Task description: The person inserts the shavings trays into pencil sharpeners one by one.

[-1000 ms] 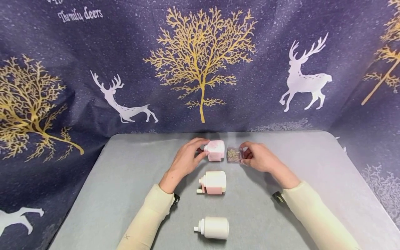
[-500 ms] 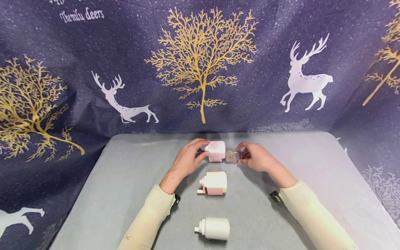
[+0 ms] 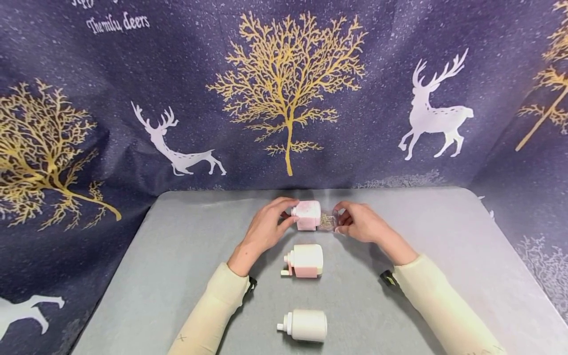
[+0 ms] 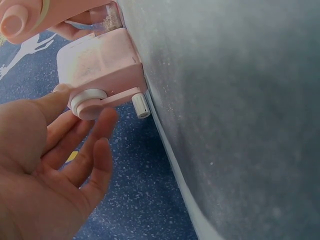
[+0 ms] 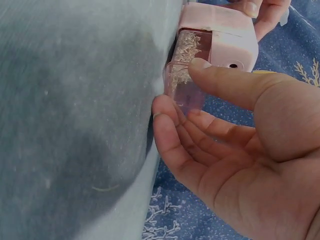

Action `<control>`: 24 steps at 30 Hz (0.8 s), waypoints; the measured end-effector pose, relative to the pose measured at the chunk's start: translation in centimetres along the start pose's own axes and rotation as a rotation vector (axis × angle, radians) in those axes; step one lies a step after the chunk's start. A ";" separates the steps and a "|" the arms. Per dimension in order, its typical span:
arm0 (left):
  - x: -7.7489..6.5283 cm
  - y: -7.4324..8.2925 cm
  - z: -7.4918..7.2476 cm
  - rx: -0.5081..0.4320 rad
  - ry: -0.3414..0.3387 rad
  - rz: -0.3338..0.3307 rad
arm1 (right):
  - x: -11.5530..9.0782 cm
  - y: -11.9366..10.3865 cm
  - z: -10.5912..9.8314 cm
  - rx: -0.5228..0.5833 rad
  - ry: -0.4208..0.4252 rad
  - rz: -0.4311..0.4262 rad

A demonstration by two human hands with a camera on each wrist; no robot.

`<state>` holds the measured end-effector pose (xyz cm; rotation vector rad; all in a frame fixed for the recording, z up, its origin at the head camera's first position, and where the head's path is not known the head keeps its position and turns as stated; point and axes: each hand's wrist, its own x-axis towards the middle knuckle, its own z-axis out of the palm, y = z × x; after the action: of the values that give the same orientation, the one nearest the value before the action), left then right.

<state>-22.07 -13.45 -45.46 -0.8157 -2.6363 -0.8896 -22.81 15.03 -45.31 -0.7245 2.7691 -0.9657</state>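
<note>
At the far side of the table a pink crank pencil sharpener (image 3: 308, 213) lies between my hands. My left hand (image 3: 267, 222) grips its crank end, thumb on one side and fingers on the other; the crank handle (image 4: 141, 106) shows in the left wrist view. My right hand (image 3: 361, 223) pinches the outer end of the clear shavings drawer (image 3: 327, 221) between thumb and fingertips. Pale shavings (image 5: 186, 52) fill part of the drawer, and its inner end sits within the opening of the sharpener body. A small dark pencil hole (image 5: 233, 65) faces the right hand.
Nearer on the grey table (image 3: 177, 296) lies a second sharpener (image 3: 306, 260), cream and pink with a crank. Closest to me is a white bottle-shaped object (image 3: 307, 325). A dark blue cloth (image 3: 346, 162) with trees and deer hangs behind the table's back edge.
My right hand has moved left, carrying the drawer from beside the sharpener partway into it. My left hand stays on the sharpener's crank end.
</note>
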 end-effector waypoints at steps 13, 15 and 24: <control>0.0 0.0 0.0 0.008 -0.013 -0.009 | 0.6 -0.3 0.4 0.002 0.003 -0.021; 0.0 0.0 0.0 0.010 -0.016 -0.012 | 0.7 -0.3 0.4 0.002 0.002 -0.028; 0.0 0.0 0.0 0.008 -0.014 -0.014 | 1.1 -0.8 0.7 -0.010 -0.001 -0.032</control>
<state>-22.07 -13.46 -45.41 -0.8061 -2.6590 -0.8797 -23.28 13.54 -45.34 -0.7727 2.7719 -0.9569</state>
